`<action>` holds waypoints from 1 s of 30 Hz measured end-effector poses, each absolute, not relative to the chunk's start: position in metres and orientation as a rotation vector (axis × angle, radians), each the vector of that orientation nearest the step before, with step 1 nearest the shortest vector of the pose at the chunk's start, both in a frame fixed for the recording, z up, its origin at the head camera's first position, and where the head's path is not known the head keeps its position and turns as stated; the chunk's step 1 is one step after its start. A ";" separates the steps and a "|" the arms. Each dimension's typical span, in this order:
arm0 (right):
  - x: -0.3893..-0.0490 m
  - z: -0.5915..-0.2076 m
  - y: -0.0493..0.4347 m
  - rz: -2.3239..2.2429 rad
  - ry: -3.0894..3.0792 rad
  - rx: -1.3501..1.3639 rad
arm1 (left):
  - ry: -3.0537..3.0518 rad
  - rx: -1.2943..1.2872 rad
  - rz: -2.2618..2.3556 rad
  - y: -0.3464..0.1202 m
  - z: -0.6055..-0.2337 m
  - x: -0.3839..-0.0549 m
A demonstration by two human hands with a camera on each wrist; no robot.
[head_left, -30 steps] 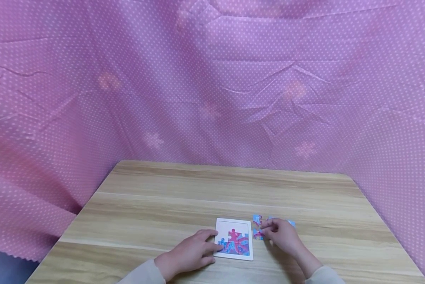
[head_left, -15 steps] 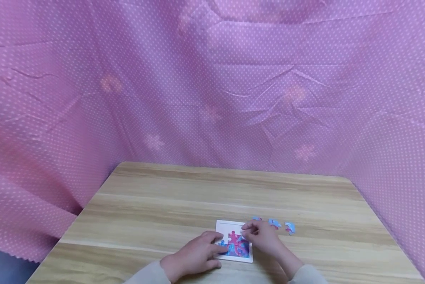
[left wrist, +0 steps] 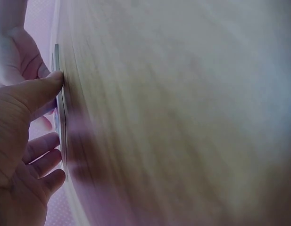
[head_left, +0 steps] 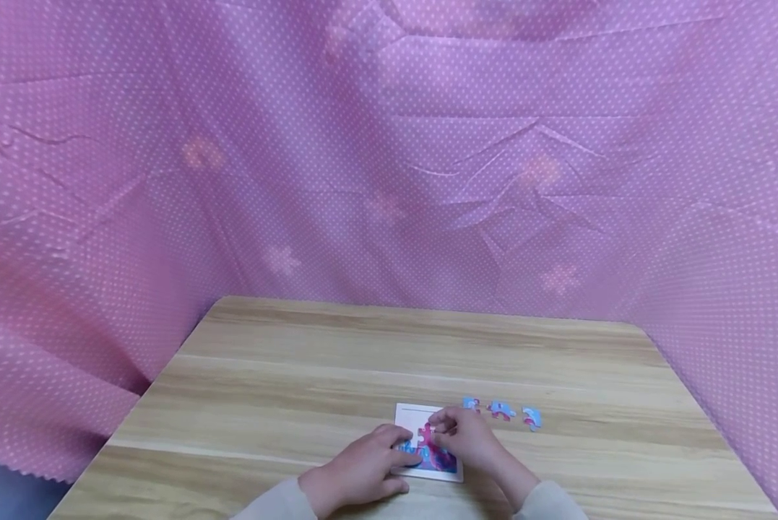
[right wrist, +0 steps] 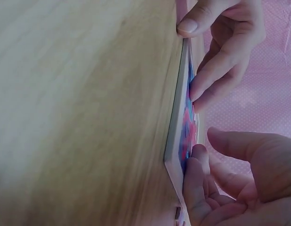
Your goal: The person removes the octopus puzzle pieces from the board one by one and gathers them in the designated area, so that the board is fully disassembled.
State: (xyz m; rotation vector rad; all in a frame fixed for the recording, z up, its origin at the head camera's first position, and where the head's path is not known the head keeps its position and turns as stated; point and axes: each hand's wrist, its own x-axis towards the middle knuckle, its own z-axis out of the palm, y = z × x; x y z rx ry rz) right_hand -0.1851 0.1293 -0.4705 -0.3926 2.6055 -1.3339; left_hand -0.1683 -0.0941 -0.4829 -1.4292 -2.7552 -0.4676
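Observation:
A white-framed jigsaw tray (head_left: 409, 409) lies on the table, its lower part filled with blue and pink puzzle pieces (head_left: 425, 435). My left hand (head_left: 361, 464) rests at the tray's left side, fingers on the puzzle; the thumb (left wrist: 53, 82) touches the near edge in the left wrist view. My right hand (head_left: 469, 439) is over the tray's right half, index finger and thumb down at the puzzle, pinching a piece that the fingers mostly hide. In the right wrist view, the right hand (right wrist: 230, 183) sits low beside the tray's face.
Three loose puzzle pieces lie right of the tray's top: one by the frame (head_left: 470, 402), a blue and red one (head_left: 502, 409) and one farther right (head_left: 532, 417). The wooden table (head_left: 284, 361) is surrounded by a pink dotted curtain (head_left: 389, 180).
My right hand has picked up the near loose piece right of the tray and carried it left over the puzzle. The left hand has shifted slightly right onto the tray.

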 end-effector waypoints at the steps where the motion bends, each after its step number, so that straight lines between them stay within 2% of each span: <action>1: -0.185 -0.470 0.129 -1.323 2.612 -0.396 | -2.753 -1.429 -0.469 -0.094 -0.483 -0.168; 7: -0.186 -0.471 0.127 -1.278 2.649 -0.422 | -2.731 -1.425 -0.465 -0.093 -0.482 -0.168; 30: -0.184 -0.471 0.141 -1.573 2.423 -0.348 | -2.730 -1.420 -0.460 -0.094 -0.484 -0.166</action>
